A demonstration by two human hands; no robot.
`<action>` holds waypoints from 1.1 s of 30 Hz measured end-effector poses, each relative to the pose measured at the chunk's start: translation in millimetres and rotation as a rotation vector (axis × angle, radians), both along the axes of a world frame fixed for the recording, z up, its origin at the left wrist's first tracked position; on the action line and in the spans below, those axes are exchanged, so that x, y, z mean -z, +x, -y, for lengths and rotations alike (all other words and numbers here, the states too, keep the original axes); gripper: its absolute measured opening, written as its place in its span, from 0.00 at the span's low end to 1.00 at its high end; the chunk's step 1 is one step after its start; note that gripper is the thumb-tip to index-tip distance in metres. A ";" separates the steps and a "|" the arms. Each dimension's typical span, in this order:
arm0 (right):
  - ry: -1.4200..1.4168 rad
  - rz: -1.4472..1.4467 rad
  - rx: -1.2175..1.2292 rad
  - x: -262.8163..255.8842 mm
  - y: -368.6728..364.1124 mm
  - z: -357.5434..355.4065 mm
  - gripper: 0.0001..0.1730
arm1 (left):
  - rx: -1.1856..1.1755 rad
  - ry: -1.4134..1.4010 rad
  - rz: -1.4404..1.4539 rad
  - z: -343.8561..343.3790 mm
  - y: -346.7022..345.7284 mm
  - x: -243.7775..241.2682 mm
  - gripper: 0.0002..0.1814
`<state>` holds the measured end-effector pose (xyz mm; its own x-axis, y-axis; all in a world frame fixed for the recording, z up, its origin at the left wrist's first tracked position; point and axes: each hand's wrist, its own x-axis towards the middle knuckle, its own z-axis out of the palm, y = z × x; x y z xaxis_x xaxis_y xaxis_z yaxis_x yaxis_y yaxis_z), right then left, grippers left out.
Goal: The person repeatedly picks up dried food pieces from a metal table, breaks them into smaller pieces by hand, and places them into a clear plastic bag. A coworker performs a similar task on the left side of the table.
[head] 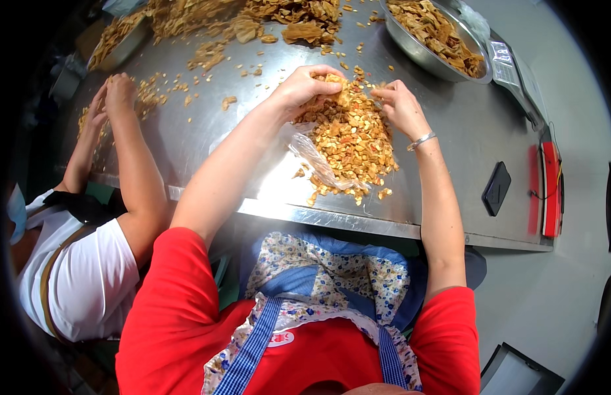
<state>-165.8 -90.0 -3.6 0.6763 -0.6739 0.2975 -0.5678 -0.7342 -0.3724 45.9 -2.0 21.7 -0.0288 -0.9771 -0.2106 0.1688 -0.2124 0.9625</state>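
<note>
My left hand [308, 90] pinches a crinkled yellow-brown dried piece [339, 94] between thumb and fingers, just above a heap of small dried yellow flakes [357, 143]. A few reddish bits show among the flakes. At the heap's right edge is my right hand [400, 106], with a bracelet at the wrist and the fingers drawn together. Whether anything small lies between those fingertips is unclear. A crumpled clear plastic bag [315, 155] lies against the near left side of the heap, on the steel table [451, 173].
Steel bowls of dried pieces stand at the back right [419, 55] and back left [130, 52]. Between them is a larger dried heap [305, 17]. On the right are a scale [515, 79], a dark phone [497, 188] and a red object [550, 190]. A co-worker's hands [119, 96] work at left.
</note>
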 end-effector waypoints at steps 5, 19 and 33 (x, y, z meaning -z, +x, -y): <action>-0.057 -0.060 0.066 -7.8 2.7 -5.3 0.15 | 0.072 0.025 0.205 -2.1 -4.6 -3.5 0.13; 0.813 0.801 -0.146 -21.5 29.3 -34.1 0.09 | -0.018 0.005 -0.291 0.1 0.6 1.7 0.12; -0.180 0.443 -0.071 -22.0 34.7 -46.3 0.08 | -0.092 -0.136 0.234 -6.6 -19.8 0.4 0.03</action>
<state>-131.1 -43.7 18.3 0.5005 -0.5421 0.6750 -0.3297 -0.8403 -0.4304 26.1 4.6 21.3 0.0951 -0.9932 -0.0677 -0.0489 -0.0726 0.9962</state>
